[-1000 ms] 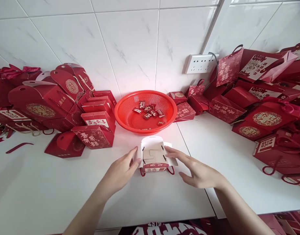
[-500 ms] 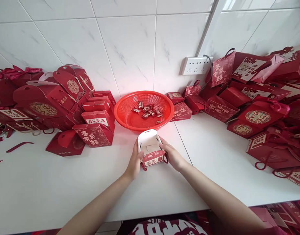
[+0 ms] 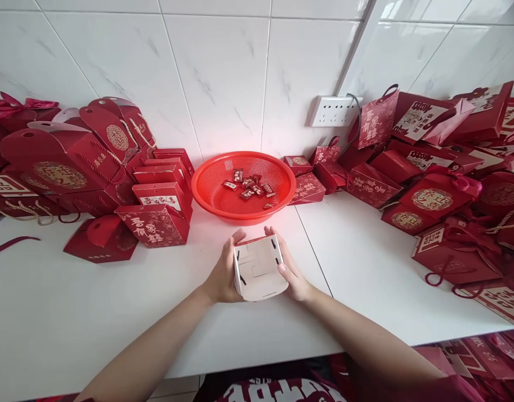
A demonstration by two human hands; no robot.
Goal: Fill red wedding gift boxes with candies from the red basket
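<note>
Left hand (image 3: 222,277) and right hand (image 3: 298,281) grasp open box (image 3: 262,269) near basket (image 3: 240,215), any turn likely needing light, even pressure

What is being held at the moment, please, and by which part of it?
The open box, gripped by its two opposite sides: the left hand on one, the right hand on the other.

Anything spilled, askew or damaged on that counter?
A loose ribbon strip lies at the far left, with no box visibly attached. The red boxes on the right lean at mixed angles. The candies sit inside the basket, and the held box shows no damage.
</note>
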